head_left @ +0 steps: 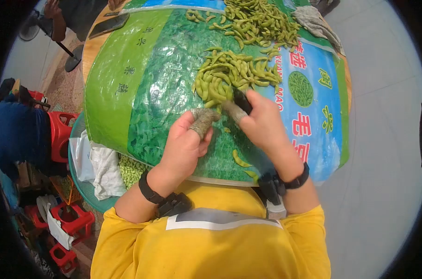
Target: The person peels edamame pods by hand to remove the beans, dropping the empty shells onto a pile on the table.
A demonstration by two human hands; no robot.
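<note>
"Where are the hands?"

"Close together but not touching, at the near edge of a heap of plump green bean pods (220, 76). The left hand (185, 142) has its grey-wrapped fingertips bunched inward; the right hand (266, 123) faces it, its wrapped tip pointing at the same spot."

"Gripping anything?"

"A pod end shows between them, but I can't tell whether either has closed on it. A narrow black object (242, 101) sits against the right hand; tool or finger cover, I can't say."

"Which step, then?"

"I'd judge a pod is being picked up or opened. Pale green shelled beans (132, 171) lie down to the left of the left hand, beside a crumpled white cloth (106, 172), within a round teal basket (88, 195)."

"And the next move?"

"It would call for a firm pinch on one pod, both hands working close, without dragging neighbours along. A loose curved green pod (240, 159) lies nearer the body, below the right hand, on the glossy printed plastic sheet (164, 83)."
</note>
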